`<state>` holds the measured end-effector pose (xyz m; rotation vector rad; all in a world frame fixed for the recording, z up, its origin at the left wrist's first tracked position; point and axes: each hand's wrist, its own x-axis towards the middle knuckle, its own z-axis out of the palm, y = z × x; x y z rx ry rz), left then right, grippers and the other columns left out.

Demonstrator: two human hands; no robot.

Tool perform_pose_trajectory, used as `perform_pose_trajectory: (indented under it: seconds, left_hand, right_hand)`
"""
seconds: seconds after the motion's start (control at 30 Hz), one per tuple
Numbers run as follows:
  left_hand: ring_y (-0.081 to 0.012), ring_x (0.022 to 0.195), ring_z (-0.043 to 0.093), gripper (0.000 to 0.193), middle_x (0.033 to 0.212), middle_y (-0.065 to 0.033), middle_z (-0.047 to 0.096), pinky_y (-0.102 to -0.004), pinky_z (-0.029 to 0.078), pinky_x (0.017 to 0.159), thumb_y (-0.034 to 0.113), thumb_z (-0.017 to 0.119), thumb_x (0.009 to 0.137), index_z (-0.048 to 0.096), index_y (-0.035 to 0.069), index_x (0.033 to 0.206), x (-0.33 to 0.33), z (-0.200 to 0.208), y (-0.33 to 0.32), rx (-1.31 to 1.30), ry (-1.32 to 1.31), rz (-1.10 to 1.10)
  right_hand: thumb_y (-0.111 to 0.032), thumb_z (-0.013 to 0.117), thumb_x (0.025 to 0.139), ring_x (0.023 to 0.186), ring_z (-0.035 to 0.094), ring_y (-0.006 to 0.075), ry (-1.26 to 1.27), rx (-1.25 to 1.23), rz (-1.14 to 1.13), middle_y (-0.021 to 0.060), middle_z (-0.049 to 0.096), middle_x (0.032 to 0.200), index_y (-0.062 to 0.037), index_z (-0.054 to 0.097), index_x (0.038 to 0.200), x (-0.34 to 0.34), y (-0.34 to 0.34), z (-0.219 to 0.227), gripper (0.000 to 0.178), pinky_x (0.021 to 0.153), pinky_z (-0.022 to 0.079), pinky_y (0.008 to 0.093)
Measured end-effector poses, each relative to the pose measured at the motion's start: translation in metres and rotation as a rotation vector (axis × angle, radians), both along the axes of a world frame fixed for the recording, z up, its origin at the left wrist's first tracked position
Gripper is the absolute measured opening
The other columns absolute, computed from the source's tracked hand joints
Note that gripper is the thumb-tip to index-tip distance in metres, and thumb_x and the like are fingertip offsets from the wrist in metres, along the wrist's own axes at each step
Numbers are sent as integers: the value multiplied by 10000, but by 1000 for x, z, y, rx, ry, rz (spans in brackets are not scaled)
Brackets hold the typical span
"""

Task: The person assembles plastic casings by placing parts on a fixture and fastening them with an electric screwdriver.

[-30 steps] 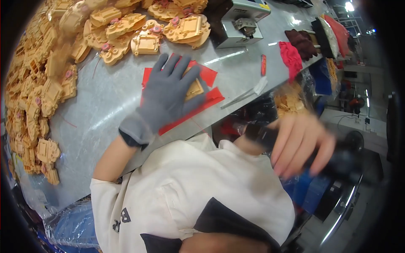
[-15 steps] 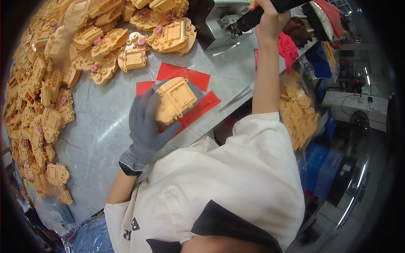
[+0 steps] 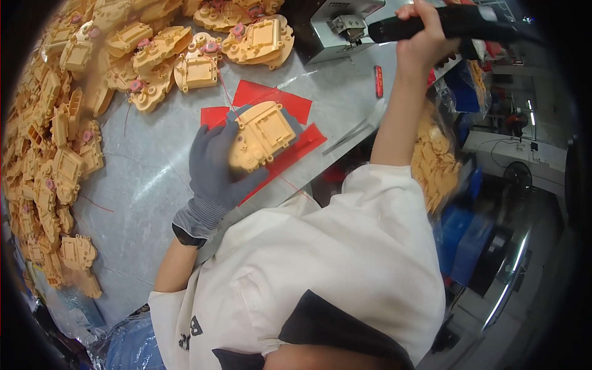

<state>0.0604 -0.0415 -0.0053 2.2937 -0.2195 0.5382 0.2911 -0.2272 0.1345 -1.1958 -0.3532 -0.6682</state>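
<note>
Right grip (image 3: 424, 39) higher than before, holding black tool (image 3: 465, 23)

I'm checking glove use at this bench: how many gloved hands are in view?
1: the gray-gloved left hand, at the left side of a tan plastic part. The right hand is bare, around a black tool. No other hands show.

Lettering (image 3: 196, 325) on shirt (image 3: 327, 246), metal box (image 3: 331, 50)

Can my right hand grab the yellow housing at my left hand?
Probably not: the right hand grips a black handheld tool, though the left hand leaves much of the yellow plastic housing exposed.
</note>
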Motion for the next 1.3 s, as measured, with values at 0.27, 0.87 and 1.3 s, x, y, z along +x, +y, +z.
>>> perform_pose_trajectory:
  seconds: [0.27, 0.87, 1.3]
  left_hand:
    - [-364, 969, 538, 749, 1065, -187, 572, -505, 354, 951, 336, 757, 641, 466, -15, 1235, -3, -3, -1, -15, -12, -9]
    - [-371, 940, 537, 743, 1040, -188, 577, -479, 375, 915, 337, 750, 645, 471, -35, 1225, 3, -3, 0, -34, -20, 3]
    - [-340, 979, 543, 739, 1042, -164, 583, -506, 364, 961, 347, 758, 628, 486, 8, 1226, -2, -1, -1, -34, 4, 12]
  right_hand:
    - [33, 547, 711, 453, 492, 152, 105, -183, 80, 52, 489, 596, 20, 494, 980, 25, -7, -23, 274, 457, 404, 258]
    - [9, 561, 695, 433, 487, 147, 106, -139, 22, 46, 496, 582, 13, 515, 859, 33, 1, -21, 170, 438, 380, 255]
    - [73, 552, 697, 460, 500, 147, 143, -128, 444, 68, 508, 562, 48, 412, 1190, -58, -21, -27, 513, 508, 447, 285]
